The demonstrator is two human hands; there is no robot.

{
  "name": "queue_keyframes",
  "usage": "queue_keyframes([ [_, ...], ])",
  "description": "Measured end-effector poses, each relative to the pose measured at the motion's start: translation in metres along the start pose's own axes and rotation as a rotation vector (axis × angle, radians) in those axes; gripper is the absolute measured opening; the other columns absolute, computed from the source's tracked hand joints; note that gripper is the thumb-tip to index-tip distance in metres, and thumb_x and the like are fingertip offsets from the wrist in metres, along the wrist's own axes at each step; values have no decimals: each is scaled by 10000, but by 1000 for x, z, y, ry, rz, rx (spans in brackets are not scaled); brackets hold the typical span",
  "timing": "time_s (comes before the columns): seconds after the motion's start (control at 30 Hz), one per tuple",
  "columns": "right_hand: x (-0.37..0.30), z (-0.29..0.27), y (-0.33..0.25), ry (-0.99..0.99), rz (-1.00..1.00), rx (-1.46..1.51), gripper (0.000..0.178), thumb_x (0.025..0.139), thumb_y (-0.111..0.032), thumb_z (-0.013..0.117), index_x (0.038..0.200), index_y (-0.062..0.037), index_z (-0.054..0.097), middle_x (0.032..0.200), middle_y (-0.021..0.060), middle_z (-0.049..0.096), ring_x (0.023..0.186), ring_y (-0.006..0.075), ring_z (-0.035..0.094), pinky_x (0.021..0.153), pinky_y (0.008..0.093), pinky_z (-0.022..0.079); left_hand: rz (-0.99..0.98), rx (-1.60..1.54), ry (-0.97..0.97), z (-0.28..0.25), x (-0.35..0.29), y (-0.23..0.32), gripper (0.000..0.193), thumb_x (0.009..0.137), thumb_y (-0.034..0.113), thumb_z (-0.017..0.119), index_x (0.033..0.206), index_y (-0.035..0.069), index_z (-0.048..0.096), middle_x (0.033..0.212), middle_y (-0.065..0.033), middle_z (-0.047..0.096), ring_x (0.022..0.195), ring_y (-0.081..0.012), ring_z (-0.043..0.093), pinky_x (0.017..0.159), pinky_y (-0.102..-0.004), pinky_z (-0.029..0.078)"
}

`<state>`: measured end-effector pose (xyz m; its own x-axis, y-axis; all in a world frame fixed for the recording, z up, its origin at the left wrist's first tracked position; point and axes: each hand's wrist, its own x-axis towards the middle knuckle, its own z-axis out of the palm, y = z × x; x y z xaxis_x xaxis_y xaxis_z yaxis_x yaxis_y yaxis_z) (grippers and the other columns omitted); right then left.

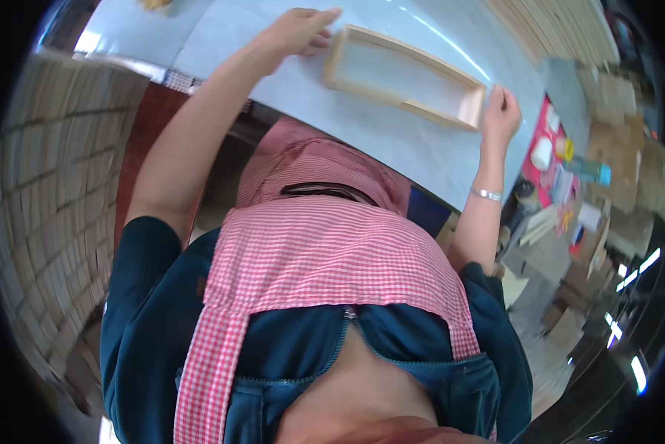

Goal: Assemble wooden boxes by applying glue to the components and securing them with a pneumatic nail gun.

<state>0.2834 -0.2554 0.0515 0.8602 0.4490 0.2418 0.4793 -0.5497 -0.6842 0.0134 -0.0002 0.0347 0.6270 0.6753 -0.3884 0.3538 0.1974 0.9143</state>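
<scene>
A long rectangular frame of pale wood lies on the light grey tabletop, with the table surface showing through its middle. Just off the frame's left end is my left hand, its fingers stretched out and somewhat apart, holding nothing that I can see. My right hand is beside the right end of the frame, fingers curled together. Whether it touches the wood, or has something small between the fingers, I cannot make out.
Long wooden strips are piled at the far right of the table. Stacked boards stand to my left. A pink surface at the right carries a white container, and a clear bottle with a blue cap lies nearby.
</scene>
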Motion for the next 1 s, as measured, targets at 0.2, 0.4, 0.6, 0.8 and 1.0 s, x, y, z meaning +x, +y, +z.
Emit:
queue_keyframes([
  [0.2,26,1,24,-306,554,199,502,1026,-378,479,913,73,668,814,121,667,703,193,600,677,331,512,-50,151,-222,3,30,11,463,936,360,694,1155,-48,693,952,-138,699,861,-228,663,864,-297,545],
  [0.4,19,9,21,-289,438,132,531,1025,-413,475,925,68,676,848,139,668,725,188,609,660,327,529,-8,23,-210,-3,43,7,424,902,351,746,1128,-6,718,946,-114,696,848,-224,655,848,-288,543],
  [0.6,-3,-6,48,-396,442,396,412,1018,-304,525,914,64,678,787,118,656,653,147,586,577,277,495,834,986,215,24,50,22,569,880,476,732,1321,127,648,1174,-143,640,1038,-298,617,938,-414,520],
  [0.8,-8,-24,39,-587,413,305,259,987,-174,571,873,35,671,713,73,629,566,110,536,500,232,439,1295,1261,12,161,-7,41,733,851,626,672,1473,283,492,1407,-167,487,1235,-363,497,1038,-572,401],
  [1.0,3,-13,52,-641,405,399,158,884,-77,598,773,12,667,621,65,617,488,118,524,455,240,432,1125,1406,-155,205,-6,26,807,827,705,634,1516,354,401,1522,-151,389,1367,-367,386,1105,-623,281],
])
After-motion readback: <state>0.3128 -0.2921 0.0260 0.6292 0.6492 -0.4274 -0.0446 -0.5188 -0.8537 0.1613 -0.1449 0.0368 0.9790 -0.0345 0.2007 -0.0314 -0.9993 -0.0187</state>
